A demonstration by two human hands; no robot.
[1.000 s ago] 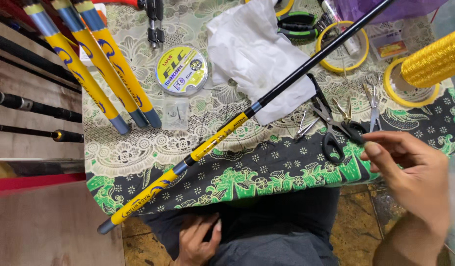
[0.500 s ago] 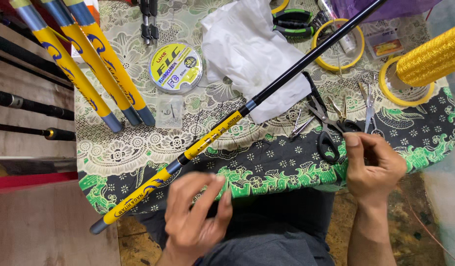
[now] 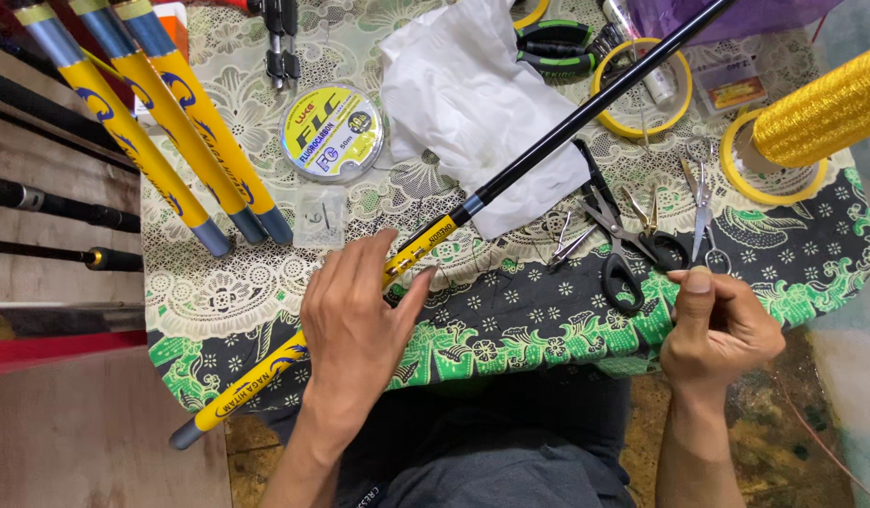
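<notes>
Head view: our left hand (image 3: 359, 320) now lies over the yellow-and-black rod section (image 3: 425, 249) at frame centre, fingers spread and only loosely curled on it; a second ago it sat low in the lap, so the rod is now steadied. Our right hand (image 3: 712, 329), lower right, has drawn back from the black scissors (image 3: 618, 245), fingertips pinched together, on what we cannot tell. Round line spool (image 3: 331, 132) with yellow label, upper centre-left. Small clear packet (image 3: 319, 218) just below it. White cloth (image 3: 472, 103) under the rod. Gold thread spool (image 3: 821, 108) upper right, yellow tape rings (image 3: 642, 89) beside.
</notes>
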